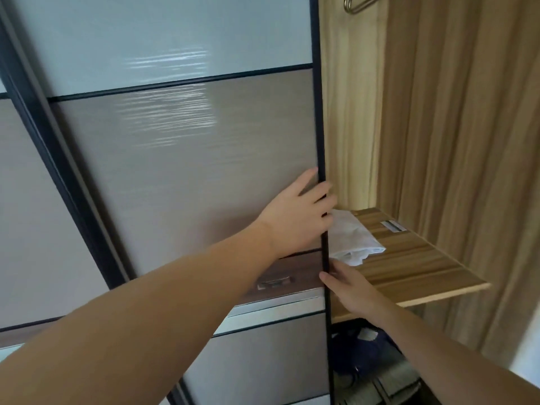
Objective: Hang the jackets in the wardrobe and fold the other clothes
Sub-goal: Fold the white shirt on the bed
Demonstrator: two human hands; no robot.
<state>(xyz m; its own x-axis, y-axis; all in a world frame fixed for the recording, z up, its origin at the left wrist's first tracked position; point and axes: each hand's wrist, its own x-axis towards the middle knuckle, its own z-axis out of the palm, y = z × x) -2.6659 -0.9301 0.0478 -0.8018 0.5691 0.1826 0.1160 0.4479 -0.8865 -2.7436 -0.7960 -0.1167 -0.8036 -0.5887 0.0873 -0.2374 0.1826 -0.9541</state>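
Holding the dark edge of the sliding door (pixel 181 159), the left hand (pixel 295 211) has its fingers curled round the frame. Lower down, the right hand (pixel 350 287) touches the same edge with its fingers straight. Past the door the wardrobe (pixel 438 112) is open, with a wooden shelf (pixel 415 264) inside. On it lies a white folded cloth (pixel 353 238). At the top hangs a metal hanger (pixel 358 2). Under the shelf sits a dark blue thing (pixel 362 355); I cannot tell what it is
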